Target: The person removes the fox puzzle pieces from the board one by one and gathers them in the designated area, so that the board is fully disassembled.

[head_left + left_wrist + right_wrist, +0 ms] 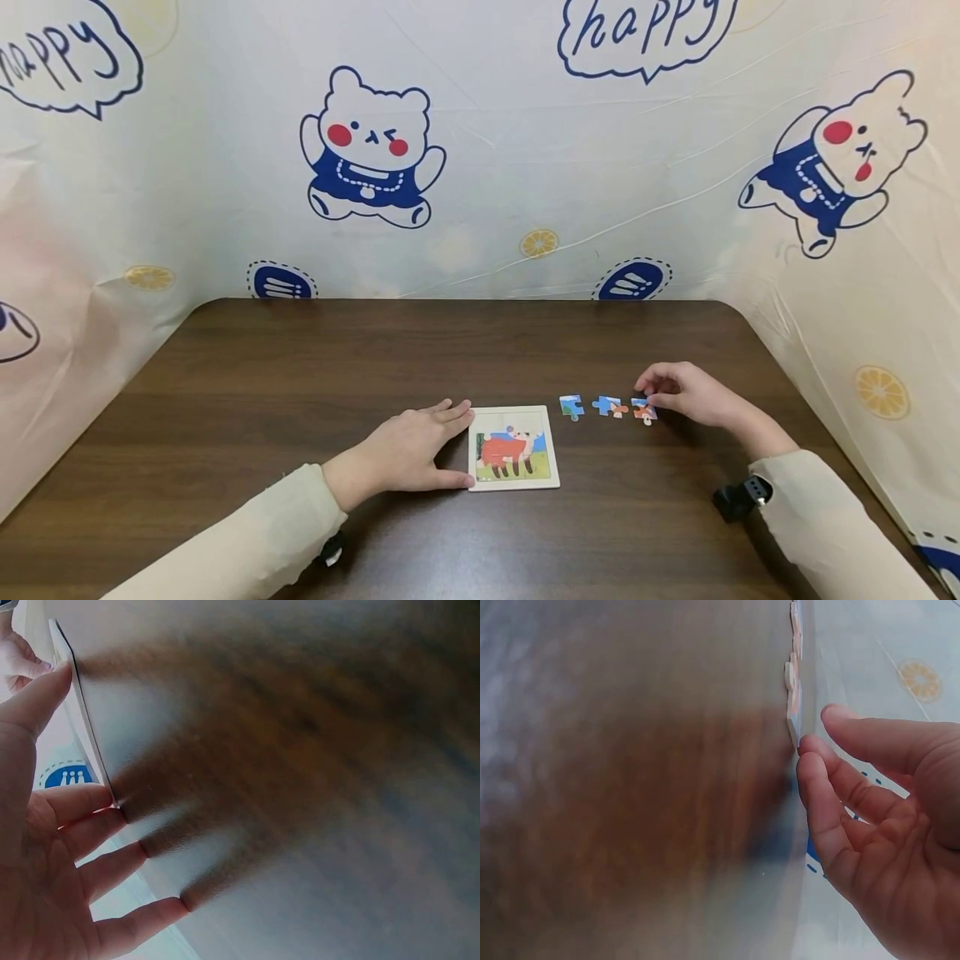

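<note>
A small square puzzle tray [552, 475] with a pale frame and a red animal picture lies flat on the table. My left hand [408, 450] rests at its left side, thumb at the lower corner, spread fingertips at the upper one. In the left wrist view, the thumb and index finger meet the tray's edge [90, 739]. To the right of the tray, three jigsaw pieces sit in a row: a left one [571, 406], a middle one [610, 407] and a right one [642, 408]. My right hand [693, 393] touches the right piece's edge with its fingertips, thumb held apart from the fingers.
The dark wooden table [337, 358] has rounded far corners. A cloth with printed bears and lemon slices [495, 150] hangs behind it and along both sides. Black wrist straps show at the left sleeve [247, 525] and right sleeve [825, 508].
</note>
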### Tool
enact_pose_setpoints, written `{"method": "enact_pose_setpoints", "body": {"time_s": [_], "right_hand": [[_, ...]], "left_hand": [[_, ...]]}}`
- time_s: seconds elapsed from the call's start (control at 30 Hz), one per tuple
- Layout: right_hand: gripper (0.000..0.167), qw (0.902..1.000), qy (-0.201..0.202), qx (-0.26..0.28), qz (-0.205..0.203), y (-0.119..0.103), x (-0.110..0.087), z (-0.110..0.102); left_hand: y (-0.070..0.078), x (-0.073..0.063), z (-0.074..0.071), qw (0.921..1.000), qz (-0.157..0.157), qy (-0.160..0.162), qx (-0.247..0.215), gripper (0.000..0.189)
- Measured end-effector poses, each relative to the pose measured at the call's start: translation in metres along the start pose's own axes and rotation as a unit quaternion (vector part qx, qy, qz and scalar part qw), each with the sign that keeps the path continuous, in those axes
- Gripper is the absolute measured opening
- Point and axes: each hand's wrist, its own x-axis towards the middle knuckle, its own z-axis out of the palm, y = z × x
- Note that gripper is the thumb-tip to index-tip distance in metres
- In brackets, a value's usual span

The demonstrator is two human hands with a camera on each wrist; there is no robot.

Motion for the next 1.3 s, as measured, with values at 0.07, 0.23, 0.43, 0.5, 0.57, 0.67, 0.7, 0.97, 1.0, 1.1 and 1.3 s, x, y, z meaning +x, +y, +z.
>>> {"method": "enact_pose_setpoints", "body": {"time_s": [0.07, 0.23, 0.43, 0.5, 0.57, 0.67, 0.7, 0.97, 1.0, 1.1, 1.3], "right_hand": [[0.014, 1.0, 0.002, -0.004, -0.001, -0.002, 0.0, 0.0], [0.014, 0.9998, 0.002, 0.002, -0.019, -0.013, 0.006, 0.003], [0.013, 0.9993, -0.009, 0.01, -0.034, -0.032, 0.022, 0.015], [0.013, 0.999, -0.016, 0.012, -0.04, -0.04, 0.027, 0.02], [0.014, 0.9987, -0.026, 0.021, -0.037, -0.048, 0.033, 0.024], [0.015, 0.9979, -0.039, 0.031, -0.041, -0.06, 0.041, 0.031], [0.015, 0.9977, -0.043, 0.033, -0.04, -0.064, 0.044, 0.033], [0.017, 0.9937, -0.068, 0.044, -0.077, -0.091, 0.064, 0.048], [0.017, 0.9929, -0.073, 0.045, -0.082, -0.095, 0.066, 0.05], [0.016, 0.9898, -0.088, 0.048, -0.102, -0.103, 0.072, 0.058], [0.017, 0.9835, -0.126, 0.041, -0.123, -0.12, 0.082, 0.071]], "left_hand": [[0.0, 0.0, 0.0, 1.0, -0.001, 0.0, 0.0, 0.09], [0.0, 0.0, 0.001, 0.9999, 0.004, 0.007, 0.006, 0.09], [0.0, -0.001, 0.001, 0.9998, 0.011, 0.013, 0.011, 0.09], [0.0, -0.001, 0.002, 0.9998, 0.011, 0.013, 0.009, 0.09], [0.0, -0.001, 0.002, 0.9998, 0.01, 0.012, 0.009, 0.09], [-0.001, 0.0, 0.002, 0.9998, 0.01, 0.012, 0.01, 0.09], [-0.001, 0.0, 0.002, 0.9998, 0.011, 0.013, 0.01, 0.09], [-0.001, 0.002, 0.001, 0.9999, 0.006, 0.008, 0.01, 0.09], [-0.001, 0.002, 0.001, 0.9999, 0.006, 0.008, 0.01, 0.09], [-0.001, 0.002, 0.001, 0.9999, 0.005, 0.009, 0.006, 0.09], [-0.001, 0.002, 0.001, 1.0, 0.001, 0.007, 0.0, 0.091]]}}
